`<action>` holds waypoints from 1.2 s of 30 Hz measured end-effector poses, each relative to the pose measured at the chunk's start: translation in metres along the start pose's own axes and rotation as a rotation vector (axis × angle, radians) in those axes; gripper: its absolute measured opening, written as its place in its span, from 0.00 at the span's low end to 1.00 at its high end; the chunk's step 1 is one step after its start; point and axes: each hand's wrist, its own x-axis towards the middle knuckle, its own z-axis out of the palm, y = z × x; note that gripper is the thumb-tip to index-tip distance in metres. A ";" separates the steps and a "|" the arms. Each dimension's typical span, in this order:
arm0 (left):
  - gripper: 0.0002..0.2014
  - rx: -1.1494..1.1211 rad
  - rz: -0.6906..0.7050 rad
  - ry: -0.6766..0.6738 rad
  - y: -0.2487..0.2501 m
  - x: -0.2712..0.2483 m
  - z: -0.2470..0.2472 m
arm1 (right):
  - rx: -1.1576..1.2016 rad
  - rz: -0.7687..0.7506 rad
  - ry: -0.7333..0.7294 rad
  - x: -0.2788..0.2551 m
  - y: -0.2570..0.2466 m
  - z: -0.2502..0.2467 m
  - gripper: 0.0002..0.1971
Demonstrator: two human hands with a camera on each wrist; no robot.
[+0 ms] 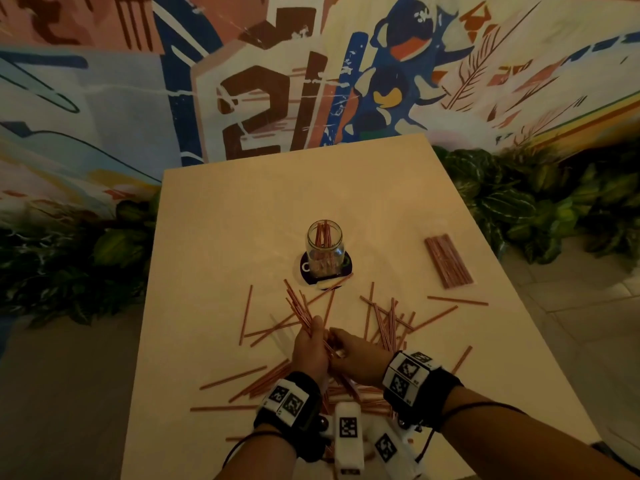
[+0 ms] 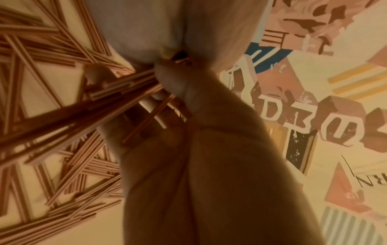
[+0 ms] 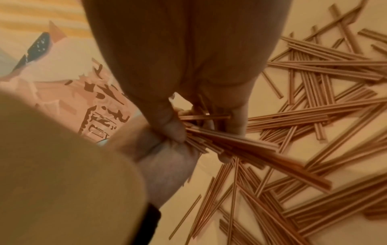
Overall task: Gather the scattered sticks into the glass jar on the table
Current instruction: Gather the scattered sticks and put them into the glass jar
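Observation:
A glass jar [image 1: 324,247] holding several copper-coloured sticks stands upright on a black coaster [image 1: 347,268] mid-table. Near the front, my left hand [image 1: 311,338] grips a bundle of sticks [image 1: 297,306] that fans up and to the left. In the left wrist view the bundle [image 2: 94,102] runs from my left hand [image 2: 159,96] out over the table. My right hand [image 1: 341,345] is pressed against the left. In the right wrist view my right hand [image 3: 205,123] pinches a few sticks [image 3: 204,117] at the bundle [image 3: 240,145]. Loose sticks [image 1: 384,320] lie scattered around both hands.
A clear packet of sticks [image 1: 448,261] lies at the right of the pale table [image 1: 242,209]. Leafy plants [image 1: 519,202] flank the table on both sides, and a painted mural wall stands behind. Bare tabletop stretches beyond the jar.

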 end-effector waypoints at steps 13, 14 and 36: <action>0.29 0.102 -0.029 -0.282 0.010 -0.007 -0.004 | 0.147 -0.027 0.055 0.024 0.005 0.008 0.23; 0.28 0.109 -0.019 -0.310 0.012 -0.007 -0.005 | 0.193 -0.030 0.071 0.026 0.006 0.009 0.18; 0.24 -0.749 -0.309 -0.399 0.016 -0.028 -0.012 | 0.620 -0.354 0.497 -0.022 -0.049 -0.006 0.16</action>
